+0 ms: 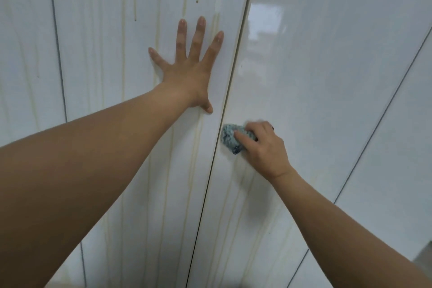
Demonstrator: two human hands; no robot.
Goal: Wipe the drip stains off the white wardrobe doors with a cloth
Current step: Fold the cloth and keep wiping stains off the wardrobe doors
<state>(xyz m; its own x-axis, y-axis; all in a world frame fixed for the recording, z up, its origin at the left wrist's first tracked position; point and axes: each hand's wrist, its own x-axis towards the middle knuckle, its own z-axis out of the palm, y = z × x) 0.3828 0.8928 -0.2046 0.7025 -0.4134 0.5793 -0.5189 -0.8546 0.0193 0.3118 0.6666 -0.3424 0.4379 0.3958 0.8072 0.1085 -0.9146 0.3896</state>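
The bunched, fluffy blue-grey cloth [230,136] lies against the glossy white right wardrobe door [327,72], just right of the dark vertical gap [234,72] between the two doors. The right hand [264,147] grips it, fingers curled round the wad and the thumb laid across its near side, holding it to the panel. Faint yellowish streaks [243,184] run down this door below the cloth; above it the panel looks clean, with a bright reflection [266,18].

Left of the gap, the left hand [189,70] rests flat on the glossy white left wardrobe door [105,58], fingers straight and spread, pointing up. Pale yellow drip stains [135,7] run down this door above, beside and below that hand.
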